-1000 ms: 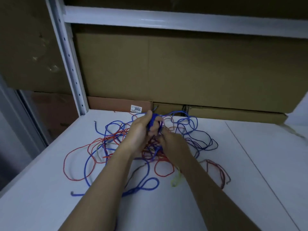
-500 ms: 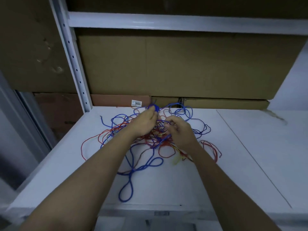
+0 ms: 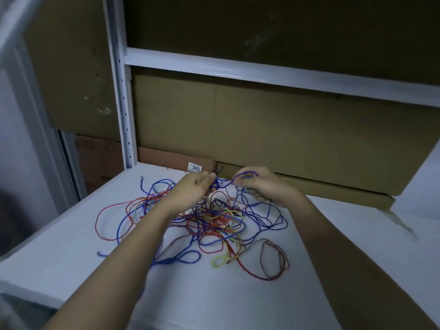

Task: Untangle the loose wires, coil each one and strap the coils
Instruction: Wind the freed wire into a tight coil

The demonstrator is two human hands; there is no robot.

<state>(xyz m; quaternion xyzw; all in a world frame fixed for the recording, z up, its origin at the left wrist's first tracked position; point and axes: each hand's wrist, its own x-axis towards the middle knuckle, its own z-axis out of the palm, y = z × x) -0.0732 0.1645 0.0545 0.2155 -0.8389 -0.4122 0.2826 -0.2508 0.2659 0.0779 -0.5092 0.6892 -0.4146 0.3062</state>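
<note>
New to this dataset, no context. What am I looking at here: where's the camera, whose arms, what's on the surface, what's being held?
No machine here: a person works with bare hands, filmed by one camera worn on the head, looking forward and down. The left hand and right hand reach over a white shelf in a metal rack backed by cardboard boxes. On it lies a tangle of wires in blue, red and yellow. Both hands pinch a blue wire lifted at the tangle's far edge. No coils show yet.
</note>
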